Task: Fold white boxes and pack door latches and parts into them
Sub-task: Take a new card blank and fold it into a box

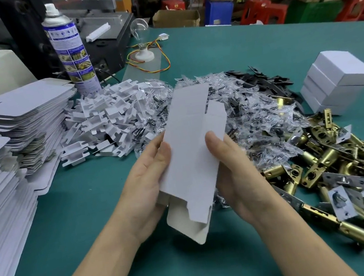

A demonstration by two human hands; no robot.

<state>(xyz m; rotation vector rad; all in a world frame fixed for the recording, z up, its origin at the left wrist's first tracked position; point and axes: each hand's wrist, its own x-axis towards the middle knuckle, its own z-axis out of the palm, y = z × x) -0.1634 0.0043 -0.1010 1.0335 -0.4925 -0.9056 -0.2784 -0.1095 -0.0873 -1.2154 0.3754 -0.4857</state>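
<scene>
A flat white box blank [192, 150] is held upright above the green table [94, 218], its flaps unfolded at top and bottom. My left hand [145, 184] grips its left edge, thumb on the front. My right hand [234, 172] grips its right edge, thumb on the front as well. Brass door latches [332, 164] lie heaped at the right. Clear bags of black screws [241, 106] are piled behind the blank. White plastic inserts [104, 115] lie in a heap to the left of the bags. Black strike plates [268, 80] lie behind the bags.
Two stacks of flat box blanks [20, 126] stand at the left. Folded white boxes [337, 80] are stacked at the far right. A spray can [70, 50], a bulb on a white base [141, 39] with coloured wires, and a dark machine [102, 32] stand at the back.
</scene>
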